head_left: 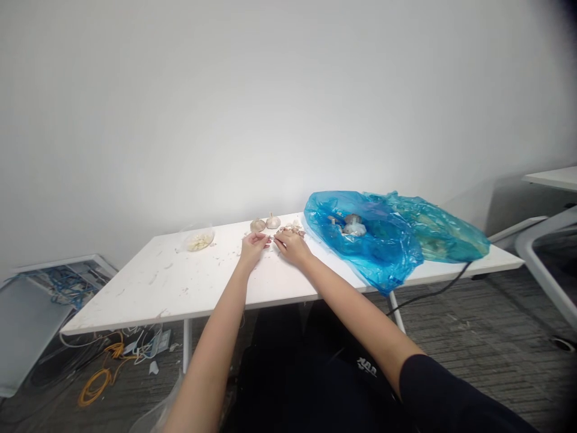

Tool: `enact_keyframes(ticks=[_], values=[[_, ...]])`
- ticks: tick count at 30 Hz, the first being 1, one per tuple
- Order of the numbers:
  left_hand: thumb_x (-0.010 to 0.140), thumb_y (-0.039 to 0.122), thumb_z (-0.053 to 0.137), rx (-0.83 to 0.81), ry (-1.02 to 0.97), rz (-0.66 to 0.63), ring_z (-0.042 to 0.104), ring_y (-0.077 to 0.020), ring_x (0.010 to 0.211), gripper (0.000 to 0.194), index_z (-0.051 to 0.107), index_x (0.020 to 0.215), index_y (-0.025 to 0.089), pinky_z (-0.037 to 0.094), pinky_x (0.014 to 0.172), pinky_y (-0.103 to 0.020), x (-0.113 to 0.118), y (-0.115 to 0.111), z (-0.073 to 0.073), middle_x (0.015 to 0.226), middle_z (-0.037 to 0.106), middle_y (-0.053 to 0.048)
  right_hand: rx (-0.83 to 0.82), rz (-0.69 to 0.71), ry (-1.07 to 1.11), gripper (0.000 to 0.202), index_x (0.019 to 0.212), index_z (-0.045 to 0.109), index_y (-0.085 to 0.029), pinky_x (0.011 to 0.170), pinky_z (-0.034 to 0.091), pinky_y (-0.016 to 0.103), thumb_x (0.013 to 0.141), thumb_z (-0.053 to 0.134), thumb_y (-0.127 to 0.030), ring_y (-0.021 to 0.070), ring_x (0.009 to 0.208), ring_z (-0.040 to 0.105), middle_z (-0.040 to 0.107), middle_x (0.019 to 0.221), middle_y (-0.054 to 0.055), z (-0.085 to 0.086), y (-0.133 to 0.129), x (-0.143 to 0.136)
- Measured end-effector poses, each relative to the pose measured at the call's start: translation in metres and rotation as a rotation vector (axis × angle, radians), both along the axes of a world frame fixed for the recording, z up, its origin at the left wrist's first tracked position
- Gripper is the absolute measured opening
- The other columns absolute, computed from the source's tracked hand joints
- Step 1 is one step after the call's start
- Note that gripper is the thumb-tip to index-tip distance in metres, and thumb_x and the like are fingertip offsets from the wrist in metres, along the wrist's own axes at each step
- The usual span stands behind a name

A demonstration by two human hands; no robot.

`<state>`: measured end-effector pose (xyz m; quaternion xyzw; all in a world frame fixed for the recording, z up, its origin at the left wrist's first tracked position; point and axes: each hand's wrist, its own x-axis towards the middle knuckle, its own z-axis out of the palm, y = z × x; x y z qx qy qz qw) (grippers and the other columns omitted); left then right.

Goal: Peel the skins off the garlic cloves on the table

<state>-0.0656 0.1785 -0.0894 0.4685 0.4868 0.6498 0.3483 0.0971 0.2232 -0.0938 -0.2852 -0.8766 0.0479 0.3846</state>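
My left hand (253, 248) and my right hand (293, 248) meet over the white table (193, 291), their fingers closed in a pinch. Between the fingertips is a small piece that looks like a garlic clove (271, 238), mostly hidden. Just beyond the hands stand two whole garlic bulbs, a left bulb (258, 225) and a right bulb (273, 221). A pile of loose, unpeeled garlic cloves (295, 229) lies beside my right hand. To the left, a clear bowl (211, 234) holds peeled, pale cloves (198, 242).
An opened blue plastic bag (383, 258) with garlic bulbs (354, 225) inside spreads over the table's right, hanging past the front edge. Behind it lies a greenish bag (451, 231). Garlic skins litter the tabletop. Orange cable (94, 388) coils on the floor at left.
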Motion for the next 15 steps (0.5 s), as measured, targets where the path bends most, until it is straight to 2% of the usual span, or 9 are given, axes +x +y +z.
enact_keyframes(ticks=[5, 15], values=[[0.062, 0.035, 0.080, -0.016, 0.060, -0.010, 0.068, -0.0174, 0.072, 0.033, 0.060, 0.077, 0.014, 0.053, 0.068, -0.031, -0.0001, 0.0024, -0.0019, 0.074, 0.068, -0.006, -0.009, -0.006, -0.037, 0.025, 0.094, 0.069, -0.017, 0.085, 0.038, 0.027, 0.095, 0.044, -0.022, 0.0182, 0.095, 0.057, 0.067, 0.099, 0.008, 0.0021, -0.0018, 0.0010], [0.065, 0.034, 0.078, -0.055, 0.064, -0.040, 0.067, -0.0156, 0.071, 0.030, 0.058, 0.076, 0.015, 0.054, 0.065, -0.028, 0.0048, -0.0017, 0.0046, 0.071, 0.066, -0.004, -0.018, -0.027, -0.065, 0.024, 0.087, 0.069, -0.017, 0.078, 0.035, 0.025, 0.092, 0.045, -0.014, 0.0168, 0.090, 0.057, 0.067, 0.094, 0.006, 0.0075, -0.0059, 0.0016]])
